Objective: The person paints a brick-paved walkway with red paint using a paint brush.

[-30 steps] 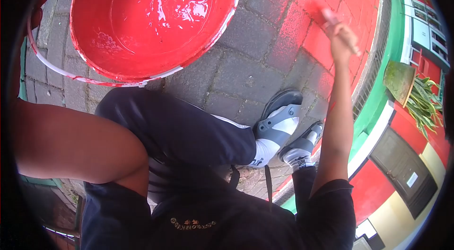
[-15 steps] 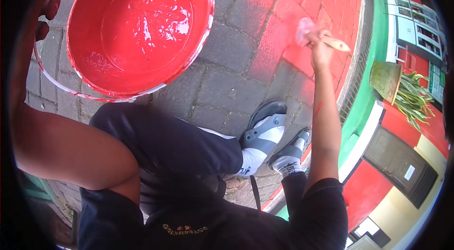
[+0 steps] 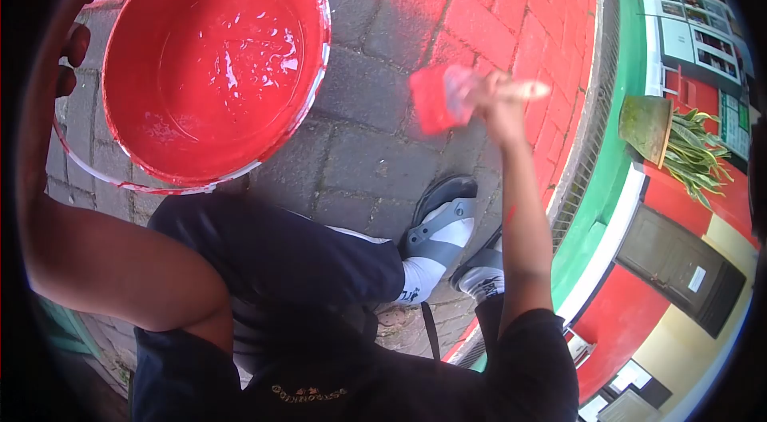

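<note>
A wide brush [image 3: 443, 99], its bristles coated in red paint and blurred, is held by its pale handle in my right hand [image 3: 497, 103], with fingers closed around it above the grey and red paving. To the upper left is a tilted bucket [image 3: 216, 63] of wet red paint with a splattered white rim and a hanging handle. At the far left edge my left hand [image 3: 73, 55] is beside the bucket, its fingers partly in shadow; whether they grip anything is hidden.
Brick paving [image 3: 375, 174] is partly red, partly grey. My sandalled feet [image 3: 439, 234] rest on it. A drain grate [image 3: 587, 158], a green strip, a potted plant [image 3: 647, 128] and a red wall with a door [image 3: 671, 254] lie on the right.
My right hand has moved left and slightly down with the brush, from over the red bricks towards the bucket. The bucket appears shifted a little left and down.
</note>
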Motion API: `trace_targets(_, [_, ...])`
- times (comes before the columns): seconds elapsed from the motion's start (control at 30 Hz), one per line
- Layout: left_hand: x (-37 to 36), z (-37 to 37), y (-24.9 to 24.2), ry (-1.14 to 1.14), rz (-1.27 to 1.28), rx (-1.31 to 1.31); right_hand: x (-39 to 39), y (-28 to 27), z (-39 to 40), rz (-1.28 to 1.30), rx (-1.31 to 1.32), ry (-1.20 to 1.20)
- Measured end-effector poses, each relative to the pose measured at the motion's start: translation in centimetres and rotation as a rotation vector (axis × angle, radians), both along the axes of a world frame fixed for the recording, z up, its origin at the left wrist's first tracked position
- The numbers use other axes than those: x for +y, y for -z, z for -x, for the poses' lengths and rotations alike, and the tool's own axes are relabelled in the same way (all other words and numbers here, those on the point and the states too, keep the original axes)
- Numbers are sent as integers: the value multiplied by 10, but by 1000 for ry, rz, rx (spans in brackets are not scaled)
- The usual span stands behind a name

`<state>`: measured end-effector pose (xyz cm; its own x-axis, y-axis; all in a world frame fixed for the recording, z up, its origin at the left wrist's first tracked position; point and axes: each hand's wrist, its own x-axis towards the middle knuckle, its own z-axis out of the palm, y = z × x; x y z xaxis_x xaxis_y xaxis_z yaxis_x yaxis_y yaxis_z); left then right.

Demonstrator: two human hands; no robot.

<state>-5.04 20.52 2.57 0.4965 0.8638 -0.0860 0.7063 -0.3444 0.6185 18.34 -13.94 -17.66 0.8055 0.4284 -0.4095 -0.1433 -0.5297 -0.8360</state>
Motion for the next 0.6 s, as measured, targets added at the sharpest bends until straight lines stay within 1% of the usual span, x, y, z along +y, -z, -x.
trace_targets(0.07, [20, 25, 11, 331, 107, -358, -2, 21, -52, -221, -117, 225])
trace_targets(0.1, [22, 20, 1, 326, 104, -357, 2, 16, -55, -223, -115, 220])
trace_targets(0.17, [25, 3, -25, 63, 472, -104, 11, -1, -55, -159, -423, 203])
trace_targets(0.2, [19, 5, -13, 65, 477, -103, -18, 34, -69, 245, -905, -73])
trace_targets(0.23, [7, 8, 7, 142, 35, -18, -11, 31, -43, 316, -760, -165])
trace_targets(0.27, [1, 10, 18, 212, -409, 69, -2, 27, -2, 382, -611, -255])
trace_targets(0.3, [-2, 5, 12, 211, -412, 66, -11, 25, 25, 352, -824, -583])
trace_targets(0.33, [-6, -3, 1, 104, -226, 44, 5, 2, 59, 511, -814, -658])
trace_targets(0.37, [-6, -8, -6, -1, -41, 25, 5, -15, 76, 479, -714, -800])
trace_targets(0.4, [-1, -5, -9, 4, -46, 28, 6, -30, 84, 284, -630, -892])
trace_targets(0.43, [5, -1, -10, 81, 85, -76, 6, -32, 83, 283, -628, -883])
trace_targets(0.47, [8, 3, -10, 160, 218, -181, 6, -34, 81, 175, -360, -759])
trace_targets(0.5, [8, 6, -10, 172, 221, -182, 3, -35, 76, 69, -99, -626])
trace_targets(0.53, [6, 6, -10, 175, 214, -196, 0, -22, 56, -79, -68, -445])
trace_targets(0.57, [5, 6, -9, 174, 205, -212, 0, -13, 30, -48, 43, -211])
trace_targets(0.6, [6, 9, 0, 230, 77, -227, 1, -6, 2, -21, 152, 19])
